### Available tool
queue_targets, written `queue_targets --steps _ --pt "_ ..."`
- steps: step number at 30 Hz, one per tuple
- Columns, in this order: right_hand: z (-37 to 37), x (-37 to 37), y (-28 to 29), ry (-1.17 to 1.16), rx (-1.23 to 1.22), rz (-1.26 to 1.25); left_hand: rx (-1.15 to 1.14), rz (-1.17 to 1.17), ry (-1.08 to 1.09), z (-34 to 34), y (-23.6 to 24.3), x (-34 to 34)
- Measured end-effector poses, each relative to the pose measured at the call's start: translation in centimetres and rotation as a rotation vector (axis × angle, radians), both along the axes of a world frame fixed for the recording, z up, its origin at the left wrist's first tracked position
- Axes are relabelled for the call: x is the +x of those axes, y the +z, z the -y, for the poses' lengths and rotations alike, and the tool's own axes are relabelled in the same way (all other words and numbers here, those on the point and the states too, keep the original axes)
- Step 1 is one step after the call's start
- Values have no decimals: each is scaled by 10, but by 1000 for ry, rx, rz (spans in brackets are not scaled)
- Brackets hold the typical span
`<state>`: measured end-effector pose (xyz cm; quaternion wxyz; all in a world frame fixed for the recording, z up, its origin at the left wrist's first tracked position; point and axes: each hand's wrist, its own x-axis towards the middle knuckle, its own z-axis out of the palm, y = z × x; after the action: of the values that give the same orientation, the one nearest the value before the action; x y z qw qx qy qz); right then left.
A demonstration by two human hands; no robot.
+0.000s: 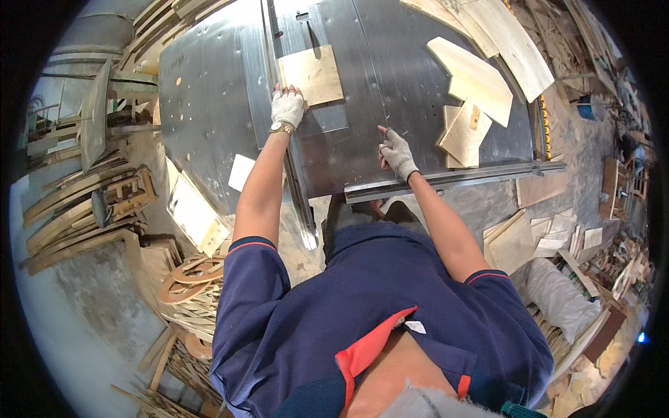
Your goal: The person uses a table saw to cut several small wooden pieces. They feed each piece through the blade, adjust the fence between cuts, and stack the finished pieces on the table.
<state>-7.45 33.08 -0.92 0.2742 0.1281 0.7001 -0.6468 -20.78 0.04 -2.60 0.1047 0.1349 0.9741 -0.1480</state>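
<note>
Far left, beside the counter [209,104], wooden slats [77,209] and curved offcuts [191,272] lie stacked on the floor. On the grey metal counter, the left hand [287,106], gloved and with a watch [282,128] at the wrist, lies flat with fingers together, its fingertips touching the near left corner of a square plywood panel [311,74]. That panel sits at the far middle of the counter, just right of a long slot. Whether the fingers press the panel or only meet its edge is hard to tell from this height. Right of it, the right hand [397,151], also gloved, rests on the bare metal with one finger stretched forward and the others loosely curled, holding nothing, well apart from the panel. A metal rail [453,177] runs along the near edge just beside that wrist. Farther right, several cut plywood pieces [470,87] lie overlapping on the counter, and more boards [512,240] are piled on the floor beyond.
</note>
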Motion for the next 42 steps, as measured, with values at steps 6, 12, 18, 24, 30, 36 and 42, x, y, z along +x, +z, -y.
queue_targets --steps 6,12,18,24,30,36,42 --pt "0 -2 -2 -7 -22 55 16 0 21 4 -4 -23" --pt "0 -2 -2 18 13 68 43 -36 -16 12 -9 -52" --pt "1 -4 6 13 -3 99 4 -25 -7 16 -9 -72" --pt "1 -4 11 38 33 99 34 -15 10 21 -12 -96" --pt "2 -5 13 14 8 135 20 23 20 25 -12 -117" --pt "1 -7 17 26 21 162 -39 37 24 25 -11 -134" --pt "-2 -5 12 5 -28 192 -15 0 28 30 -12 -159"
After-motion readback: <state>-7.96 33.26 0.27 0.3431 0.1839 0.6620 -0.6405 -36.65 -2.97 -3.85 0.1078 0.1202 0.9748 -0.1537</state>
